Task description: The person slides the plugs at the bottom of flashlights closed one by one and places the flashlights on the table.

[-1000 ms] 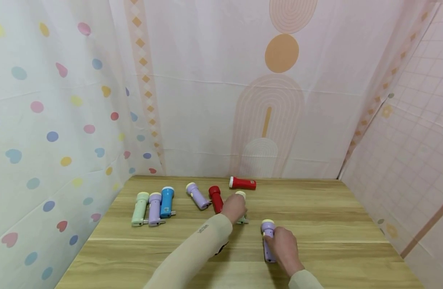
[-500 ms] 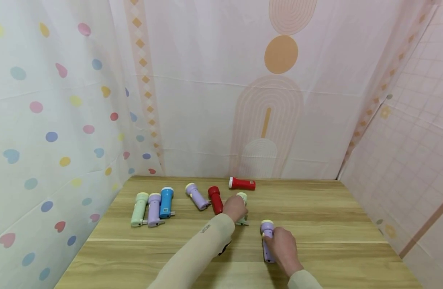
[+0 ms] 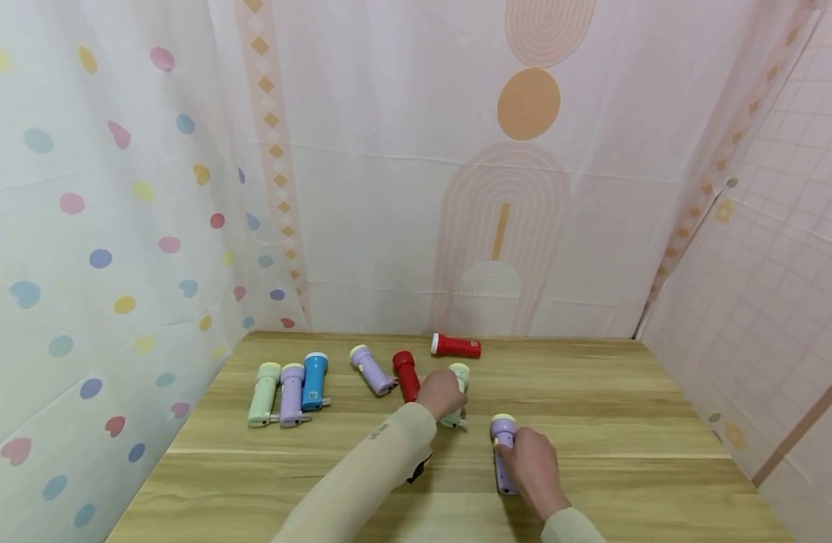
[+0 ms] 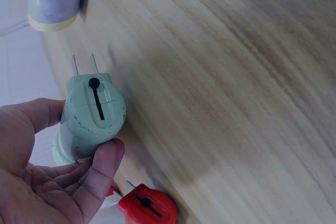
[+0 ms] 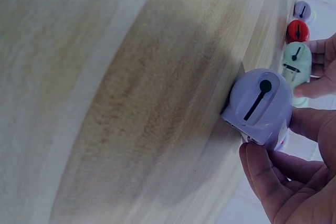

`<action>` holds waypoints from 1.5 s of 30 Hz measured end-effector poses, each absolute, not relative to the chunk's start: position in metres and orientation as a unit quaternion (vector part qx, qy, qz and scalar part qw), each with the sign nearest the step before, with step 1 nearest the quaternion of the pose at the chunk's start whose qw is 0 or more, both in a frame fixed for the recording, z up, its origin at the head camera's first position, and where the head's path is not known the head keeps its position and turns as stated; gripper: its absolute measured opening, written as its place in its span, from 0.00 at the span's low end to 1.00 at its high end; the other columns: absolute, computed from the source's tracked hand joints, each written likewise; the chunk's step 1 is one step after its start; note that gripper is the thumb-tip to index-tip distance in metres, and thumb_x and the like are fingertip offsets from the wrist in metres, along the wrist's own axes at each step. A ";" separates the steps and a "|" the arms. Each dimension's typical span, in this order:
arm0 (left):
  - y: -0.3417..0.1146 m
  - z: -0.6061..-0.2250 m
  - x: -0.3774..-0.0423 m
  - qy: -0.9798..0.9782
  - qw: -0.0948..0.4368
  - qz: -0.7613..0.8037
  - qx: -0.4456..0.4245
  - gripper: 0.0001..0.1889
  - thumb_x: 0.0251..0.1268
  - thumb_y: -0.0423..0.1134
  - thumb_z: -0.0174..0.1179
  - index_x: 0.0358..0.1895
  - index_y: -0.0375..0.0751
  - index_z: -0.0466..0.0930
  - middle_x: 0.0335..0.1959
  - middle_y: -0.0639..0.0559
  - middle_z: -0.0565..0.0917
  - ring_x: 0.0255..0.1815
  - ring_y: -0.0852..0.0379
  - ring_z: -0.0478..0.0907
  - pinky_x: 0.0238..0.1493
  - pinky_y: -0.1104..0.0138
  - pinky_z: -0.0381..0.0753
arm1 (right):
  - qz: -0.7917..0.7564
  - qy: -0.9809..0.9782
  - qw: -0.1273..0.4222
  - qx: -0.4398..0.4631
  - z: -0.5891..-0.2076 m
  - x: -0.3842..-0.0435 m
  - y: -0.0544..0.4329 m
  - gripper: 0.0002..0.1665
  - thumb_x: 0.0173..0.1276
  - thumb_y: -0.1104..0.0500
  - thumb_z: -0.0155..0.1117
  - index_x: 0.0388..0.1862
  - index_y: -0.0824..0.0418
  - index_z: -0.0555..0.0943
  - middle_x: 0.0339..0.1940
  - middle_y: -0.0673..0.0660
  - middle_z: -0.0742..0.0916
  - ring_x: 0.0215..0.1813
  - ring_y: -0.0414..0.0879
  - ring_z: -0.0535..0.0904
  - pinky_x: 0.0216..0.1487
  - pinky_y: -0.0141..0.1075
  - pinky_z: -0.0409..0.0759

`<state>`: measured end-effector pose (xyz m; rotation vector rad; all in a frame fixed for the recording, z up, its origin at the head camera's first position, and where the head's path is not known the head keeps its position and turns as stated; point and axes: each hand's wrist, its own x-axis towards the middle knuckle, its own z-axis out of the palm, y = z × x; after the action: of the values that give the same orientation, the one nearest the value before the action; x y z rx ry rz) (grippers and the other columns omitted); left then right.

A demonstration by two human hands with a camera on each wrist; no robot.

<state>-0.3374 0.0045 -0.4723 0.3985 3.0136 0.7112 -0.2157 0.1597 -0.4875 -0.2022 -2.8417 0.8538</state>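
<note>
My left hand (image 3: 443, 394) grips a pale green flashlight (image 4: 92, 111) by its body, thumb on one side and fingers on the other. Two metal plug prongs stick out at its tail end in the left wrist view. Nearer the front, my right hand (image 3: 534, 461) holds a purple flashlight (image 5: 261, 106) between thumb and fingers. Its cream-rimmed head points away from me, and no prongs show at its tail. Just left of the green one lies a dark red flashlight (image 3: 406, 375), partly covered by my left hand in the head view.
At the left, a green flashlight (image 3: 263, 395), a purple flashlight (image 3: 292, 396) and a blue flashlight (image 3: 314, 381) lie side by side, prongs out. Another purple flashlight (image 3: 372, 370) lies slanted near the middle. A red flashlight (image 3: 456, 346) lies sideways by the back edge, before a patterned curtain (image 3: 388, 188).
My left hand has shifted the green flashlight slightly to the right, away from the dark red one. The right hand and its purple flashlight have stayed in place.
</note>
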 end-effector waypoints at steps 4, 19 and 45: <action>0.000 -0.467 -0.336 0.963 0.010 0.234 0.130 0.10 0.53 0.38 0.66 0.24 0.40 0.74 0.23 0.50 0.75 0.23 0.55 0.70 0.28 0.64 0.74 | 0.274 -0.956 0.082 -0.070 -0.487 -0.216 0.159 0.14 0.61 0.58 0.71 0.24 0.67 0.79 0.19 0.56 0.80 0.22 0.47 0.75 0.21 0.39 0.74; -0.019 -0.454 -0.315 0.938 0.019 0.326 0.113 0.11 0.56 0.38 0.67 0.31 0.36 0.75 0.25 0.50 0.74 0.25 0.56 0.71 0.25 0.67 0.72 | 0.269 -0.958 0.080 -0.058 -0.486 -0.215 0.157 0.14 0.61 0.59 0.71 0.23 0.68 0.78 0.19 0.56 0.80 0.22 0.46 0.76 0.21 0.39 0.74; -0.054 -0.447 -0.282 0.909 -0.013 0.411 0.066 0.17 0.56 0.42 0.70 0.39 0.33 0.75 0.30 0.48 0.77 0.31 0.53 0.74 0.31 0.63 0.77 | 0.287 -0.954 0.054 -0.070 -0.482 -0.213 0.157 0.14 0.63 0.60 0.69 0.27 0.70 0.79 0.21 0.58 0.80 0.23 0.48 0.77 0.23 0.39 0.77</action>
<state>-0.2821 -0.0536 -0.4466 0.2106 2.8805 1.3003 -0.2129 0.1572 -0.4817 -0.2120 -2.8976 0.8720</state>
